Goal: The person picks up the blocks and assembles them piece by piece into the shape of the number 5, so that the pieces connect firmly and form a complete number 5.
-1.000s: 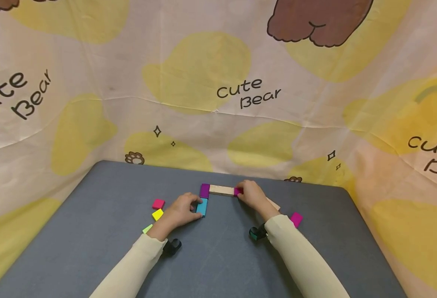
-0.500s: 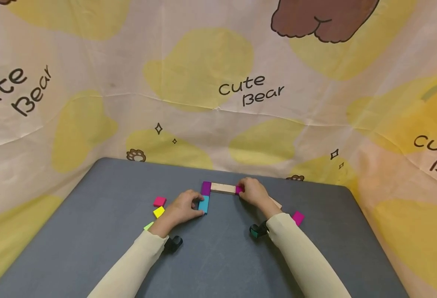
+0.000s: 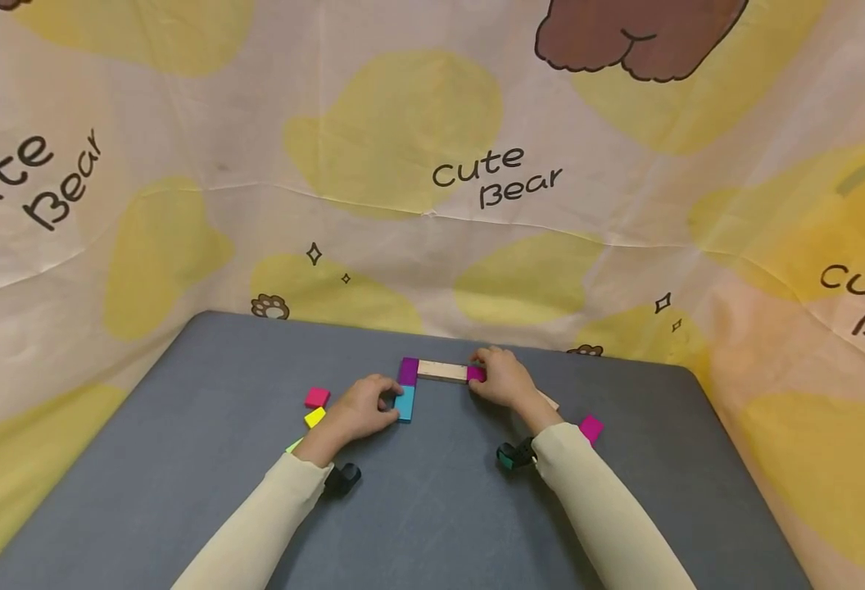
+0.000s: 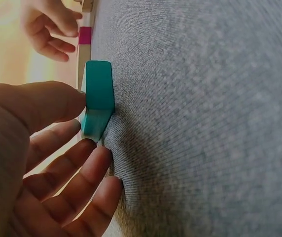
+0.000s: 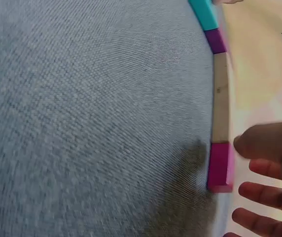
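On the grey table a purple block (image 3: 408, 371) joins a blue block (image 3: 404, 404) in a line. A plain wooden block (image 3: 442, 371) runs right from the purple one, ending at a magenta block (image 3: 476, 374). My left hand (image 3: 364, 407) is at the blue block's left side. In the left wrist view its thumb touches the blue block (image 4: 100, 86) near an upper edge, its other fingers loosely bent beside it. My right hand (image 3: 504, 379) is over the magenta block's right end. The right wrist view shows its thumb beside the magenta block (image 5: 221, 165), fingers spread.
Left of my left hand lie a red block (image 3: 318, 397), a yellow block (image 3: 315, 417) and a partly covered light green block (image 3: 295, 445). A second magenta block (image 3: 591, 428) and a partly hidden wooden block (image 3: 548, 401) lie right. A printed cloth (image 3: 373, 164) surrounds the table.
My left thumb has slid back from the near end of the blue block. My right fingers have loosened off the magenta block, showing more of it. The blocks keep their arrangement.
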Tool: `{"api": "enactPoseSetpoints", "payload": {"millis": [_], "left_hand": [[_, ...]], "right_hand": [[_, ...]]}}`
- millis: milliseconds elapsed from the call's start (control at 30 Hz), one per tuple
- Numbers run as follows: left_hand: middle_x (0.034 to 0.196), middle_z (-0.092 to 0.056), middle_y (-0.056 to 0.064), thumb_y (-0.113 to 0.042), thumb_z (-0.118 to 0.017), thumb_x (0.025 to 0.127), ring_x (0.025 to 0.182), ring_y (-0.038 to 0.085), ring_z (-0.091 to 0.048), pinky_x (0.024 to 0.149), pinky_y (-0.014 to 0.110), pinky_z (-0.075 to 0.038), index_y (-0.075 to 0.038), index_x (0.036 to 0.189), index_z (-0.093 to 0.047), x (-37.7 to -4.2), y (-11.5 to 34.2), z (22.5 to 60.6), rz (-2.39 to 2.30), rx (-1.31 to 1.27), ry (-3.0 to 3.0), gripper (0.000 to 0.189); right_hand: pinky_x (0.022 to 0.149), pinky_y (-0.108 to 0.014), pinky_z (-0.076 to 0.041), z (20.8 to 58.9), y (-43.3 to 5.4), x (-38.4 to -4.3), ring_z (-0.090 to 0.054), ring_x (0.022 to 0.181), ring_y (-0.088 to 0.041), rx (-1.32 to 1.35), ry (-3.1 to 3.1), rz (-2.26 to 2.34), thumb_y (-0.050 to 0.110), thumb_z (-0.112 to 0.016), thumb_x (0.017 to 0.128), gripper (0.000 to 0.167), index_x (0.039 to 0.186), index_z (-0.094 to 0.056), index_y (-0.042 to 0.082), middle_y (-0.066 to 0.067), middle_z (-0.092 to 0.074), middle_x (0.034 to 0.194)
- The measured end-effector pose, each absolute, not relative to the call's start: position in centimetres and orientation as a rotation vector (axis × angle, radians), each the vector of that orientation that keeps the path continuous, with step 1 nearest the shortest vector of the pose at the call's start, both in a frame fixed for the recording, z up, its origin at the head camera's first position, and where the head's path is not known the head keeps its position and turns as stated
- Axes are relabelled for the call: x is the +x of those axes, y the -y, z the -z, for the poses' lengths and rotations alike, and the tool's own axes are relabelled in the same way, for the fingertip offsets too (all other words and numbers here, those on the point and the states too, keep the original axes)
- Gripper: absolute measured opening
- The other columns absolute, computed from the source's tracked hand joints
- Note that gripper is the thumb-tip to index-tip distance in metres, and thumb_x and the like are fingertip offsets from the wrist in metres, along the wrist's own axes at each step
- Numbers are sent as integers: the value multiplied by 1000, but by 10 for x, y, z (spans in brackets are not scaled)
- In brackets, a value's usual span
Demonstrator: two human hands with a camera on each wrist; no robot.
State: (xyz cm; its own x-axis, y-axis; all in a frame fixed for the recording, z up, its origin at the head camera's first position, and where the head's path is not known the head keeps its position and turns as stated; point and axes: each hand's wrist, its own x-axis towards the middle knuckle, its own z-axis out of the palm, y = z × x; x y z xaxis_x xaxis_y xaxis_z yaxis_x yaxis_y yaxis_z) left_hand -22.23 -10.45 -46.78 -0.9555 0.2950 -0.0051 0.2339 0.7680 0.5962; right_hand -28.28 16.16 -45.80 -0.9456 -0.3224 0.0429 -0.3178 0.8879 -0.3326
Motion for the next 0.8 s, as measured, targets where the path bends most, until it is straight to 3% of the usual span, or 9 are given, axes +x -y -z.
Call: {"api": "enactPoseSetpoints", "payload": {"millis": [333,567,800], "left_hand": [[107,-63,4,-16,-74,82,80,14,-55,75,31,-50,-11,114,-68,-224,103,469,-1026,355,-2793,33],[106,-66,5,-15,-75,81,87,15,-59,82,35,-52,-11,113,-68,-226,103,469,-1091,297,-2750,34],[103,-66,5,-14,-76,79,85,15,-58,81,35,-52,-11,110,-68,-226,102,469,-1126,263,-2739,32]], "right_hand": [[89,-53,-48,440,-183,-262,-53,117,-34,-532,-3024,636,32,-67,87,40,123,-64,14,-9,-59,126],[86,-54,-49,432,-205,-254,-57,113,-34,-421,-3048,686,34,-66,86,42,124,-64,15,-9,-59,126],[86,-54,-49,432,-228,-241,-59,110,-34,-350,-3062,651,40,-63,90,44,124,-63,14,-13,-60,126]]}}
